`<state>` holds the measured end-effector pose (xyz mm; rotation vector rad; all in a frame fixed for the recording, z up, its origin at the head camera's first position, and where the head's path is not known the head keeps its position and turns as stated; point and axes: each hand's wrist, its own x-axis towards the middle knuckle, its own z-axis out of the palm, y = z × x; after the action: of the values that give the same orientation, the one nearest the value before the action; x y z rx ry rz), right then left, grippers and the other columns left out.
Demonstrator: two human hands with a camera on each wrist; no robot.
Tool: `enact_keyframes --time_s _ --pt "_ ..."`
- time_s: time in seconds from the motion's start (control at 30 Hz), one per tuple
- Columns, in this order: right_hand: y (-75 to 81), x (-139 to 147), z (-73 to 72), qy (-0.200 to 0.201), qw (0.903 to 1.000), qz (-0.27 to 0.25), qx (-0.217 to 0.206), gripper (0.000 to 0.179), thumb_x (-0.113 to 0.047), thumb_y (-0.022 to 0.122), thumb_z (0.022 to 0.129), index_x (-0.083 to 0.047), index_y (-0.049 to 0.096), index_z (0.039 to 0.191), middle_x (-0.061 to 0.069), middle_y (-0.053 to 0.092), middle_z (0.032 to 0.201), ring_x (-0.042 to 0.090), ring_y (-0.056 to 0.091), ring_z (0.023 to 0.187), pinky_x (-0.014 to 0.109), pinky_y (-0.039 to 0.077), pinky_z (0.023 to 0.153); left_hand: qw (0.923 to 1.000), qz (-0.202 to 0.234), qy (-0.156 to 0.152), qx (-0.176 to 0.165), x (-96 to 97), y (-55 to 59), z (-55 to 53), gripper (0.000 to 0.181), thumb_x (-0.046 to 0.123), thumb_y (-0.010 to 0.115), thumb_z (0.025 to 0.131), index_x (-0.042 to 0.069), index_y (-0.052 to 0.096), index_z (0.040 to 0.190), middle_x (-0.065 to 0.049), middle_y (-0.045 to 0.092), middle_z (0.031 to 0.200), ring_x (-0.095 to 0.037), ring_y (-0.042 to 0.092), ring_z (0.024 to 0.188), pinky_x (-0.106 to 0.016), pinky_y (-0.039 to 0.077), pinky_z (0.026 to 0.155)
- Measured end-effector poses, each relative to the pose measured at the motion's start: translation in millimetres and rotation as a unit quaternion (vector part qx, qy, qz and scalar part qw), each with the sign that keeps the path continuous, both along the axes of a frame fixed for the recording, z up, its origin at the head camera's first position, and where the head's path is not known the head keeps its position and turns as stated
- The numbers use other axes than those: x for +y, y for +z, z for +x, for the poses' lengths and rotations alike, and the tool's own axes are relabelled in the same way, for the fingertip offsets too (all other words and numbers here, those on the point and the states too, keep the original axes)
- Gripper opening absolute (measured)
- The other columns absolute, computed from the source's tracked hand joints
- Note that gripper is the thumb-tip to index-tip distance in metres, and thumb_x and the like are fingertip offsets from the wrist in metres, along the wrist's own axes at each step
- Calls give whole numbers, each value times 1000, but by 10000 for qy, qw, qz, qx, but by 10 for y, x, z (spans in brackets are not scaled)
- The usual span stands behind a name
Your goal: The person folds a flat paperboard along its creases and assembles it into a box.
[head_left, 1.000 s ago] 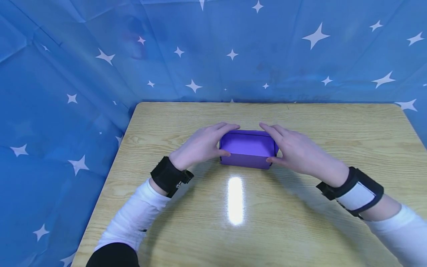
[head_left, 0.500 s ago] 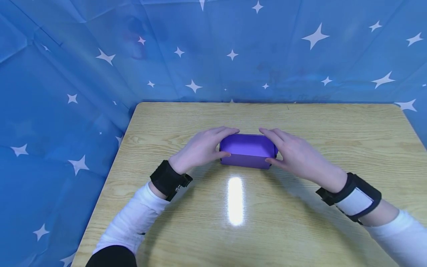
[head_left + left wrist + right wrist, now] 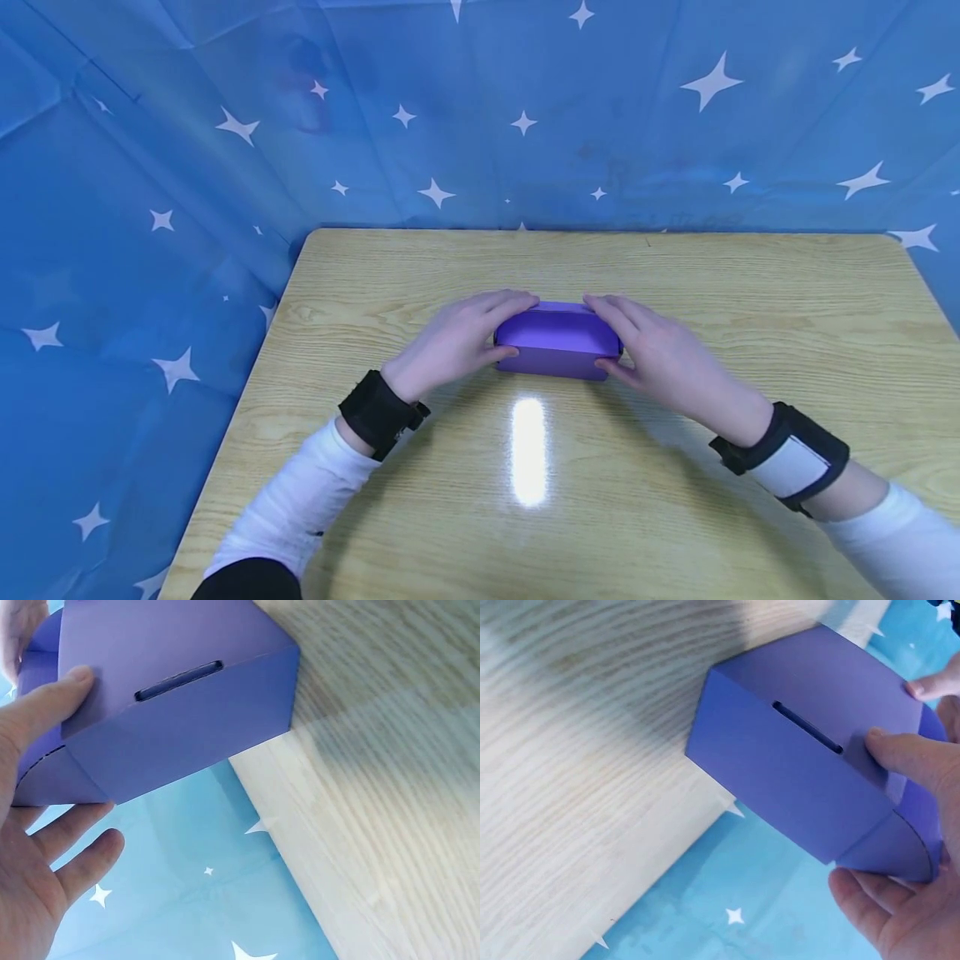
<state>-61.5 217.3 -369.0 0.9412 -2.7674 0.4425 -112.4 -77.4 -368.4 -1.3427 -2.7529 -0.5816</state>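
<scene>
A small purple cardboard box (image 3: 557,362) rests on the table in the middle of the head view, its front wall facing me. The far panel's top flap (image 3: 561,307) leans over the box's hollow. My left hand (image 3: 468,337) holds the left end, thumb on the front wall and fingers over the far panel. At the right end my right hand (image 3: 663,354) grips likewise. Both wrist views show a slot along the box's end edge (image 3: 178,681), and a curved side flap (image 3: 891,844) near the fingers. The box's inside is mostly hidden in the wrist views.
The box stands on a wood-grain table (image 3: 420,533) with a bright light reflection in front of it. Blue cloth with white stars (image 3: 480,108) hangs behind the table and down its left side. A black strap sits on each wrist.
Both hands have moved slightly toward me and lower, and the far panel has tipped forward with them. The front wall of the box has stayed in place.
</scene>
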Motion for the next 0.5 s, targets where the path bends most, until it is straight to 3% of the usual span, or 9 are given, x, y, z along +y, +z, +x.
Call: enact_keyframes --time_s 0.5 --pt "-183 -3 69 131 9988 -52 468 84 -18 91 82 1 47 151 28 59 146 47 63 132 59 60 100 9971 -17 -67 764 -39 -145 88 57 25 71 101 14 53 155 -10 57 158 -34 57 145 -45 53 116"
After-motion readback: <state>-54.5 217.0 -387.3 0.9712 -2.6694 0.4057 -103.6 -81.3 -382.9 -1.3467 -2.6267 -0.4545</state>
